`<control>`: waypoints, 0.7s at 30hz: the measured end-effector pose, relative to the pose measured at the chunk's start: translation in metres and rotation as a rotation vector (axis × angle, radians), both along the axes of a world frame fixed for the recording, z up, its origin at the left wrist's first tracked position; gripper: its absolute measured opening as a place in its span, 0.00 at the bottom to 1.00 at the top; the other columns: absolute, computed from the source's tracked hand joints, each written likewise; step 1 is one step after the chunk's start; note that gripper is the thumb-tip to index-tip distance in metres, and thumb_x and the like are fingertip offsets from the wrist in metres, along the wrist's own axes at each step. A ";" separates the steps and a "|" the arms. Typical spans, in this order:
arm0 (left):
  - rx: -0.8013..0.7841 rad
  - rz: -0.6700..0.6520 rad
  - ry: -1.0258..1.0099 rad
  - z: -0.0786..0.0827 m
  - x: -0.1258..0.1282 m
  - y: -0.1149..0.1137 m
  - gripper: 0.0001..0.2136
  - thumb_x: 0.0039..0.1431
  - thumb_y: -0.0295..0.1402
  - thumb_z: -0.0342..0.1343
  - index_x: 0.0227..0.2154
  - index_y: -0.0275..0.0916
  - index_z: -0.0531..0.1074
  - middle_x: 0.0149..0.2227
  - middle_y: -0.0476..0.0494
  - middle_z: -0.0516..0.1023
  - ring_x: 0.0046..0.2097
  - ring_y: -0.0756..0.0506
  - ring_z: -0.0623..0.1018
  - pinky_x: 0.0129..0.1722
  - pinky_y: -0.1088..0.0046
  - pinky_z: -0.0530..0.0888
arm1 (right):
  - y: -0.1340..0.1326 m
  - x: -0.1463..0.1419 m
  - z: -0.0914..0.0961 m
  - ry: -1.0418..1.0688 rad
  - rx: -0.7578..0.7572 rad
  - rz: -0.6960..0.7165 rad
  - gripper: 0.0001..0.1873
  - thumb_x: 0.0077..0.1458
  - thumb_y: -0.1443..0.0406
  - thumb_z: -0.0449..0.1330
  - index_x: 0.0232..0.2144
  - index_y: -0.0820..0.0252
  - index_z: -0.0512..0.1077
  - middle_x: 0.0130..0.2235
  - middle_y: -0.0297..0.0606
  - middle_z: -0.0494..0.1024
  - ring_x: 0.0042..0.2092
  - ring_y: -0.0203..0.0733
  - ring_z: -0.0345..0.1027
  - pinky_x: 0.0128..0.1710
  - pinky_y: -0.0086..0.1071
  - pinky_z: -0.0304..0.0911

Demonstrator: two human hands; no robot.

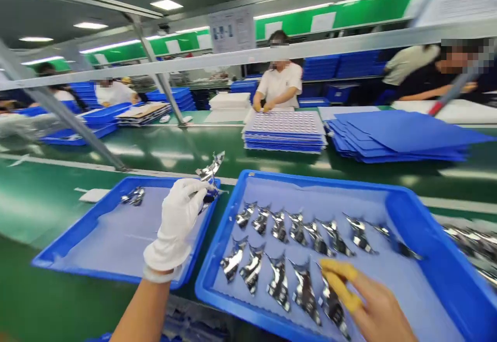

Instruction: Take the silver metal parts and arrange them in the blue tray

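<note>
My left hand (179, 216), in a white glove, is closed on a shiny silver metal part (210, 170) held up over the edge of the left blue tray (70, 238). A couple of similar parts (133, 196) lie in that tray's far corner. My right hand (365, 305), with yellow finger cots on two fingers, hovers over the near right corner of the right blue tray (430, 228). Its fingertips touch the end part (332, 305) of the front row. That tray holds two rows of several silver parts (295, 228) on a pale liner.
A green conveyor belt (166, 150) runs beyond the trays. On it stand a stack of blue blister trays (285, 132) and a pile of blue sheets (396, 134). A person in white (280, 83) works opposite; other people sit left and right. A metal frame bar (248, 54) crosses overhead.
</note>
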State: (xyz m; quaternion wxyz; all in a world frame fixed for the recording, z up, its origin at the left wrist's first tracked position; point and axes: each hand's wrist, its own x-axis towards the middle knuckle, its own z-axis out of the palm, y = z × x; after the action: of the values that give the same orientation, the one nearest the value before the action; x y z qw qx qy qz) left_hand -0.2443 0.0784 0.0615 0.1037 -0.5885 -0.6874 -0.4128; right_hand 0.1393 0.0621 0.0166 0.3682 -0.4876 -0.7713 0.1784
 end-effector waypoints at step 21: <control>-0.633 -0.553 -0.412 -0.019 0.269 -0.033 0.12 0.60 0.42 0.54 0.35 0.41 0.78 0.34 0.44 0.81 0.32 0.44 0.79 0.32 0.67 0.76 | 0.043 0.142 0.011 -0.184 -0.067 -0.221 0.11 0.63 0.69 0.53 0.37 0.61 0.76 0.40 0.44 0.77 0.42 0.45 0.69 0.43 0.35 0.61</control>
State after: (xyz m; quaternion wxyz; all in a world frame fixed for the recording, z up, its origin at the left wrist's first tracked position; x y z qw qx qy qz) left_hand 0.0243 0.0455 0.0420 -0.3337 -0.6579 -0.6033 -0.3031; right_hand 0.2808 0.1051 0.0273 0.2967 -0.5960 -0.7370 0.1170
